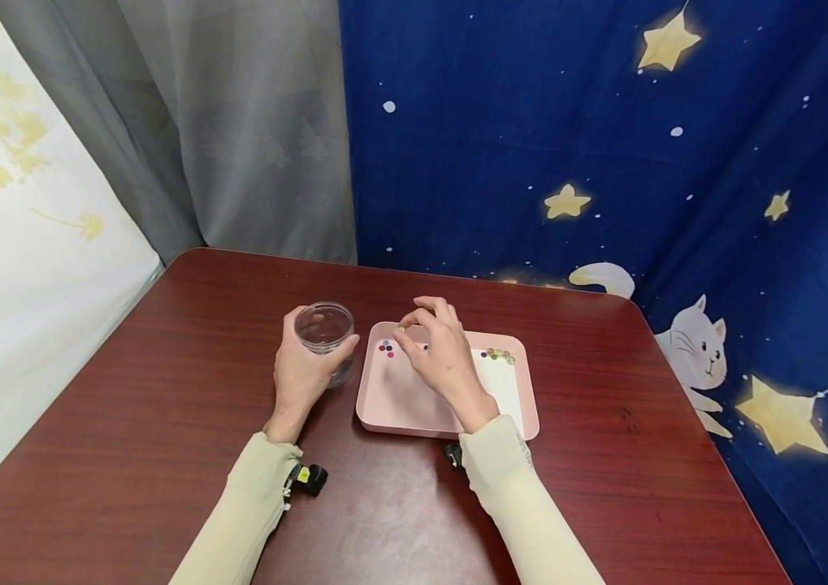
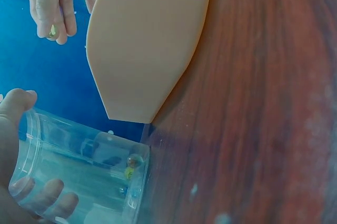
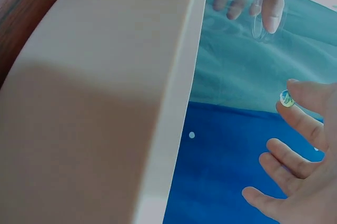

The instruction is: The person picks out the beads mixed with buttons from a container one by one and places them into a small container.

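One bead (image 3: 286, 98): pinched, right fingers (image 3: 305, 126) | clear jar (image 2: 87, 163): gripped, left fingers (image 3: 273, 9) | pink tray (image 1: 406, 405): beside jar

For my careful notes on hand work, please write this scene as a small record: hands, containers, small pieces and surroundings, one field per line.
Left hand: grips the jar
Right hand: pinches a small bead between thumb and finger
Jar: clear, upright, left of the tray; a few small pieces at its bottom
Tray: pink, shallow
Pieces in tray: left group and right group, both toward its far side
Table: dark reddish-brown
Backdrop: blue curtain with stars, grey curtain
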Tool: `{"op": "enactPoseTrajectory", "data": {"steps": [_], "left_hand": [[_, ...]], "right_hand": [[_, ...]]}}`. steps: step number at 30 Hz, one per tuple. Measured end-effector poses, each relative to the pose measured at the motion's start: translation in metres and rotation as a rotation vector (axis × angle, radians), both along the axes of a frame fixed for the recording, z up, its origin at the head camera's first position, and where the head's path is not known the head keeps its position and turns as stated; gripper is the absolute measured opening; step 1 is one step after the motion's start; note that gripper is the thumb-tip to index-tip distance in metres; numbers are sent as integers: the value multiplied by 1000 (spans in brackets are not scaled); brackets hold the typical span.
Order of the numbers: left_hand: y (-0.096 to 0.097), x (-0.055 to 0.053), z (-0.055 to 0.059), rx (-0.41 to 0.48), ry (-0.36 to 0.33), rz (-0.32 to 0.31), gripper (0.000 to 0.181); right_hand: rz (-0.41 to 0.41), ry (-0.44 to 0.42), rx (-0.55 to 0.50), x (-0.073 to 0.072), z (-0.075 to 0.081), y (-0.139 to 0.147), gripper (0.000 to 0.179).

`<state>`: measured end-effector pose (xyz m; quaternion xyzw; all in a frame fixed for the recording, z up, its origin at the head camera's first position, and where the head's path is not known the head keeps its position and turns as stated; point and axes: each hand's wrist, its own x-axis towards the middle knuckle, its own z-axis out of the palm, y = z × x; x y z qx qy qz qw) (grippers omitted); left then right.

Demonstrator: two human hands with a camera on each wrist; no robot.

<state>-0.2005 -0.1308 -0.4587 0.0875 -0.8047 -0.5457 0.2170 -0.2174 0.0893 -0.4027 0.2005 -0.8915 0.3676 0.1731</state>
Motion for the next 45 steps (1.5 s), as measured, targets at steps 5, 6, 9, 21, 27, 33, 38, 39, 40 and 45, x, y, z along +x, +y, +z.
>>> {"op": "enactPoseTrajectory", "data": {"steps": [5,6,9,21,27,33,38,39,40,45], "left_hand": [[-1,0,0,-2,9,2,90],[-1,0,0,-3,10,2,89],[-1,-1,1,-5,12,4,90],[0,0,2,-3,5,-18,92],[0,-1,1,-11,-1,-15,92],[-2,-1,1,-2,10,-5,92],[-2,0,1,-6,-4,3,91],[-2,0,1,-11,-9,1,91],[-2,0,1,-17,-14,2,91],[-3,1,1,-31,-23,3,90]], "right_hand": [[17,14,-9,0,2,-6,10],[20,16,-9,0,3,-8,10],[34,15,-17,1,6,-13,12],[65,19,-15,-1,12,-27,13],[76,16,-21,-2,10,-32,14],[96,2,6,-1,10,-40,12],[110,-2,23,1,11,-46,10],[112,1,22,2,11,-47,10],[113,4,23,2,11,-48,10],[117,11,19,3,11,-50,11]]}}
